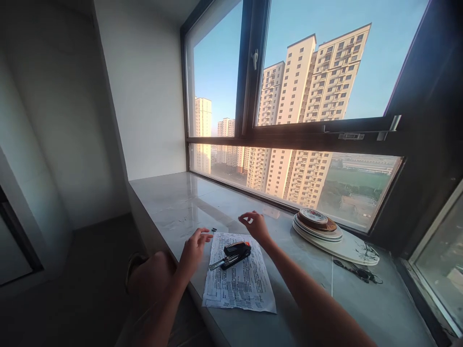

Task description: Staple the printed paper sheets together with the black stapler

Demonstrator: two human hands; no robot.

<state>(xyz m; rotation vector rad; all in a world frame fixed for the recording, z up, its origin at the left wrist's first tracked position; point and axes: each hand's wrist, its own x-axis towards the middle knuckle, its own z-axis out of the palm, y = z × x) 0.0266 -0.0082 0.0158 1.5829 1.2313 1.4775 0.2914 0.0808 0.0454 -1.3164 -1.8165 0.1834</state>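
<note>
On the sheet [239,289], stapler [231,254], untouched, between left hand [193,248] and right hand [255,225]

Both hands [195,243] [254,224] raised, fingers loosely spread.

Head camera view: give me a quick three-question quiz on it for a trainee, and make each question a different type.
1. True or false: the stapler lies on top of the printed paper.
2. Multiple choice: where is the stack of plates relative to the printed paper? A) to its right, B) to its left, C) on top of it.
3. Short answer: which is nearer the stack of plates, the left hand or the right hand?

Key: 1 true; 2 A; 3 the right hand.
</note>
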